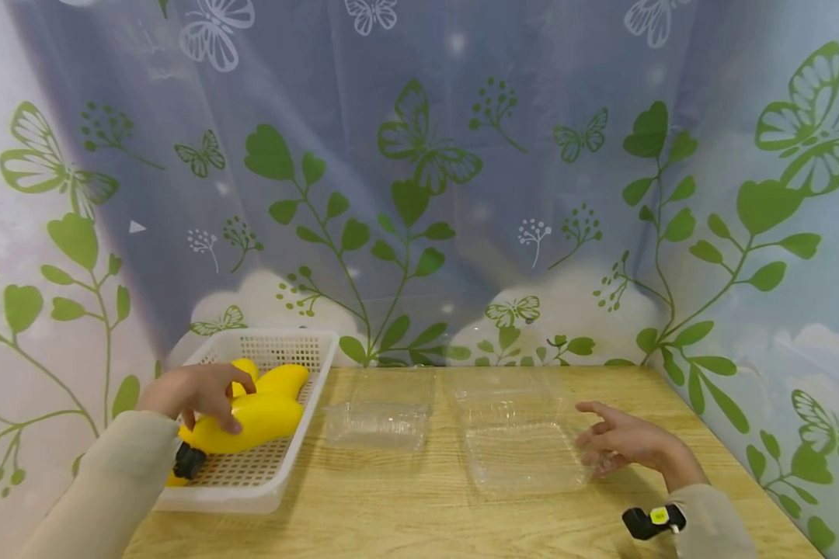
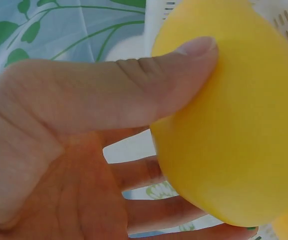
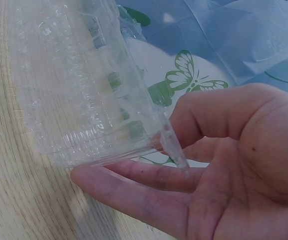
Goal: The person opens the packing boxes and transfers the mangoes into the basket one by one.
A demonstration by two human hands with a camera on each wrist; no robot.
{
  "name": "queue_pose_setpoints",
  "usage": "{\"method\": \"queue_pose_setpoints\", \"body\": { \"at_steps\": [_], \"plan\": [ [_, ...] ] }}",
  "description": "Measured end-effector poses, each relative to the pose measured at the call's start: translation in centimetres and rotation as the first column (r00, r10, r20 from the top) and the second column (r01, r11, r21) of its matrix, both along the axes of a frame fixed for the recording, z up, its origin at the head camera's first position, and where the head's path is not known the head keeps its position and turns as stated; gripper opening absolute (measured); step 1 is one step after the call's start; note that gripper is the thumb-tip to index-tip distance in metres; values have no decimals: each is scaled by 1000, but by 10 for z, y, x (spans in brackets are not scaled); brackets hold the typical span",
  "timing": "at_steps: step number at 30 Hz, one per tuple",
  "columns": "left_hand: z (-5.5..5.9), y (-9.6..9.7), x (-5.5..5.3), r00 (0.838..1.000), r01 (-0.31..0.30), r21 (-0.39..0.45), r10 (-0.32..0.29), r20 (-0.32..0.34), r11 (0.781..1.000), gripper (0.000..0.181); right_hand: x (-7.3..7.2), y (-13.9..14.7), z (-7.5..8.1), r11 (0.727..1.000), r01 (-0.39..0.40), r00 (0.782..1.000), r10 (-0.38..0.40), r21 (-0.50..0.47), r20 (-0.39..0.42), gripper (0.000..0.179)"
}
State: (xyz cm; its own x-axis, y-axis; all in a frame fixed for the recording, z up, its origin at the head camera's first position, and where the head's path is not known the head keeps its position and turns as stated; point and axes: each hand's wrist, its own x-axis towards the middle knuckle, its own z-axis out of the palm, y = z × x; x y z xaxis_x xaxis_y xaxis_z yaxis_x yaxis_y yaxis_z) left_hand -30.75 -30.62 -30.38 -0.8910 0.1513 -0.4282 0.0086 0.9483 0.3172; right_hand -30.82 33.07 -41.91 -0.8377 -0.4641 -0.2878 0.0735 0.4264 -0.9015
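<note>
My left hand grips a yellow mango in a white basket. In the left wrist view the thumb lies across the mango and the fingers reach round its other side. At the right, my right hand is at the right edge of a clear plastic box with its lid folded back. The right wrist view has this box's rim between the thumb and the fingers, with one finger stretched along the box's lower edge.
More yellow mangoes lie in the basket. Between the basket and the right box stands a second clear plastic box, also opened. A printed curtain hangs behind the wooden table and along both sides.
</note>
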Motion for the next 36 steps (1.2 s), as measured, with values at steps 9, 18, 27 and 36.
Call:
{"method": "queue_pose_setpoints", "body": {
  "at_steps": [9, 18, 27, 36],
  "plan": [
    [-10, -1, -7, 1000, -12, -50, 13, 23, 999, 61, 1, -2, 1, 1000, -2, 1000, 2, 1, -2, 91],
    [-10, 4, -9, 1000, -3, -142, 7, 30, 990, 53, -1, 0, -1, 1000, 5, 1000, -5, 8, -5, 91],
    [-15, 3, -9, 999, 1, -188, 8, 51, 982, 53, 0, 0, -2, 1000, 1, 1000, -1, 8, -19, 91],
    [-22, 2, -10, 998, 30, -240, -17, 58, 970, 50, 0, 1, -4, 1000, 0, 1000, 1, 9, -19, 89]
  ]
}}
